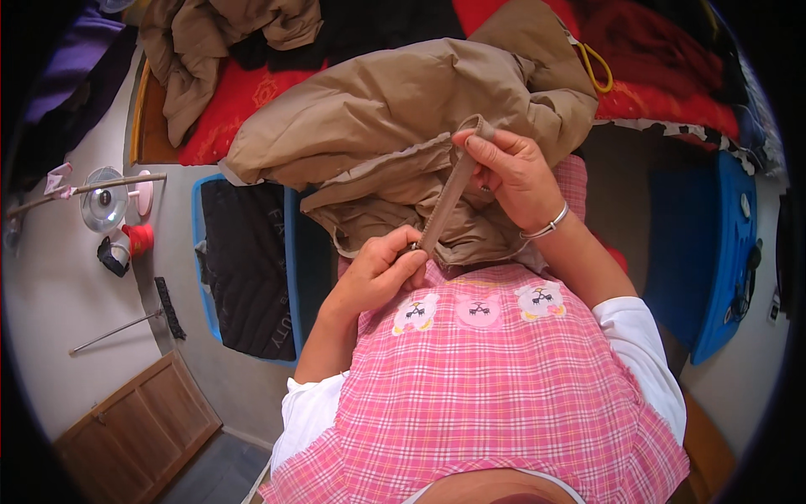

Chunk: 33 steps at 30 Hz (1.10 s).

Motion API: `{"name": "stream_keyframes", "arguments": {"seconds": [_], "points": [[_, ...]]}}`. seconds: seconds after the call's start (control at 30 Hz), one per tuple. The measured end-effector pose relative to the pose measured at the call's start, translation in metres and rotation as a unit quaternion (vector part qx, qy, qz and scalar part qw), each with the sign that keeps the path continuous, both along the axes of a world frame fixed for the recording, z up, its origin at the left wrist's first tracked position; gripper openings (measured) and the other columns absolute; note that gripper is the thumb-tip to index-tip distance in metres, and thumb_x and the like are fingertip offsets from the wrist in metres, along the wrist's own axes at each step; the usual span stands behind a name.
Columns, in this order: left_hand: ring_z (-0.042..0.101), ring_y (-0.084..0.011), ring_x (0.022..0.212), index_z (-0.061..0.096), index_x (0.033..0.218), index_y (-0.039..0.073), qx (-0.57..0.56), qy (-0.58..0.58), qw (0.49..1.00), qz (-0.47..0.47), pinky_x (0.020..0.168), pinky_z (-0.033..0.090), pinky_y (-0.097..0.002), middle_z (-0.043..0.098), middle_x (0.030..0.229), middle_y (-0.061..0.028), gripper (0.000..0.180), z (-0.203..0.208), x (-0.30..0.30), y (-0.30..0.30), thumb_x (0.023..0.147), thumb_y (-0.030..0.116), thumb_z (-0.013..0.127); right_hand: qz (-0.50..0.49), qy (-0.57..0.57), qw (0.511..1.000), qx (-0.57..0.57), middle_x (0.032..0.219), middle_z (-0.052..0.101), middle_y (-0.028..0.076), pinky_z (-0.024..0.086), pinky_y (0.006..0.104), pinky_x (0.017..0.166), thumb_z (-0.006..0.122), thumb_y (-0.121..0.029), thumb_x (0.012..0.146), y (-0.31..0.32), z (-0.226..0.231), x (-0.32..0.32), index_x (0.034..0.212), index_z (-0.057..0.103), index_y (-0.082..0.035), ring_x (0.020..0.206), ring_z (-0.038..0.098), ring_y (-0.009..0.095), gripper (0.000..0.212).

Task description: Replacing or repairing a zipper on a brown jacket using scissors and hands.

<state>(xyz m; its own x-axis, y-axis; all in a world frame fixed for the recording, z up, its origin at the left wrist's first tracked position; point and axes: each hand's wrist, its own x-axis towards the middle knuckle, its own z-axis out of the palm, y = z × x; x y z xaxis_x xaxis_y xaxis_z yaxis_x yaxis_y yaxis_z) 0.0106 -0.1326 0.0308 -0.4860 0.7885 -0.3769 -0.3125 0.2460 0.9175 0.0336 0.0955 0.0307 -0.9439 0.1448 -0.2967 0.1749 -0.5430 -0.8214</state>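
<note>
A tan padded jacket [395, 101] lies bunched in front of me, spilling from the red-covered surface toward my lap. A zipper strip [451, 199] with a brown tape is stretched slantwise between my hands. Its lower end, with what looks like a small metal slider, is pinched between the thumb and fingers of my left hand [384, 267]. Higher up and to the right, my right hand [514, 172] grips the upper part, where the tape loops over the fingers. A silver bangle [550, 223] circles my right wrist. The jacket's lower folds lie beneath both hands.
To the left stands a blue bin [291, 252] holding dark quilted cloth [243, 260]. A blue plastic table [714, 260] is on the right. A fan [105, 200] and a wooden door [138, 424] are farther left. A yellow cord loop [606, 71] lies beside the jacket.
</note>
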Motion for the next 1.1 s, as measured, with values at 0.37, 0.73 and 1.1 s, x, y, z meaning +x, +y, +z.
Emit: {"name": "stream_keyframes", "arguments": {"seconds": [0.37,0.73,1.1], "points": [[0.05,-0.0064,0.064,0.054,0.099,-0.001,-0.043,0.067,0.995,-0.066,0.059,0.041,-0.0207,0.058,0.073,-0.002,0.016,-0.009,-0.001,-0.002,0.088,0.01,0.051,-0.096,0.053,0.993,0.032,0.072,0.056,-0.004,0.042,0.0159,0.054,0.06,-0.02,0.087,0.032,0.006,0.0,0.097,0.066,-0.003,0.059,0.05,0.002,0.02],[0.051,-0.0061,0.074,0.046,0.121,-0.001,0.078,-0.035,0.996,0.03,0.067,0.041,-0.0202,0.054,0.082,-0.0001,0.033,-0.011,-0.005,0.05,0.091,0.012,0.052,-0.044,0.04,0.998,-0.015,0.076,0.059,-0.005,0.043,0.0159,0.055,0.058,-0.022,0.089,0.028,0.003,0.006,0.102,0.064,-0.004,0.062,0.052,0.002,0.024],[0.044,-0.0037,0.057,0.055,0.097,0.004,0.122,-0.078,0.98,0.136,0.052,0.034,-0.0176,0.052,0.067,0.0014,0.011,-0.017,-0.001,0.054,0.091,0.013,0.052,0.144,0.025,0.977,0.155,0.076,0.06,-0.001,0.042,0.0185,0.057,0.059,-0.02,0.087,0.016,0.001,0.023,0.097,0.064,-0.001,0.067,0.052,0.003,0.022]]}}
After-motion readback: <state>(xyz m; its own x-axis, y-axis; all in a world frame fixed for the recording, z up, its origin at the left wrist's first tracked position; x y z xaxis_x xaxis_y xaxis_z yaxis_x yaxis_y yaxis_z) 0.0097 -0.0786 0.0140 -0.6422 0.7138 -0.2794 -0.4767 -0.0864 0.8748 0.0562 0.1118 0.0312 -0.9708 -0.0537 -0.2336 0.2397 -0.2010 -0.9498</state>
